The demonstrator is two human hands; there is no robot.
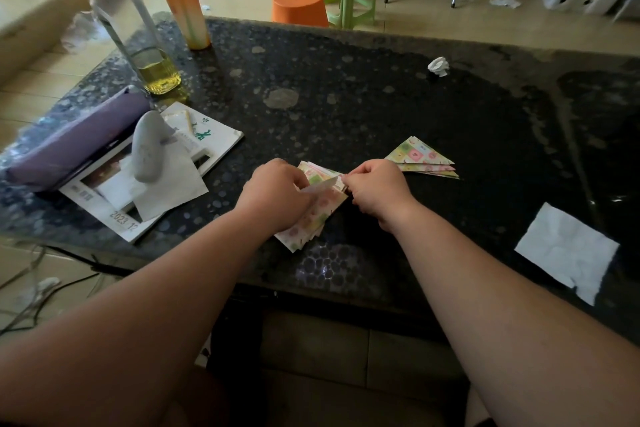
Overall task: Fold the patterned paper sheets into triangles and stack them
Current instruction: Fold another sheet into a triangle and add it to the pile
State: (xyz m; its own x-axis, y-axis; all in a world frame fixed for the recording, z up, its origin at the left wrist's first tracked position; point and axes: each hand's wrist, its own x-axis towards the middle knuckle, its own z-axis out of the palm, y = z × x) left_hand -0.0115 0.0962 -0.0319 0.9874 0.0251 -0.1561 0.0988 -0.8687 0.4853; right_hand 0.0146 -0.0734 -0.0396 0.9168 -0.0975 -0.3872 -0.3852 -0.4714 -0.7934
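A pile of patterned paper sheets (313, 218) lies on the dark table (346, 97) near its front edge. My left hand (277, 192) rests on the pile with fingers curled round a lifted sheet (320, 186). My right hand (375, 189) pinches the same sheet's right end. Just right of my right hand lies a stack of folded patterned triangles (422, 158), flat on the table and partly hidden by that hand.
At the left are a calendar (207, 142), a purple pouch (69, 146), a grey stone (147, 149), a bottle of yellow liquid (138, 38) and an orange drink cup (181, 0). A white tissue (568, 250) lies right; a crumpled paper ball (439, 65) sits farther back.
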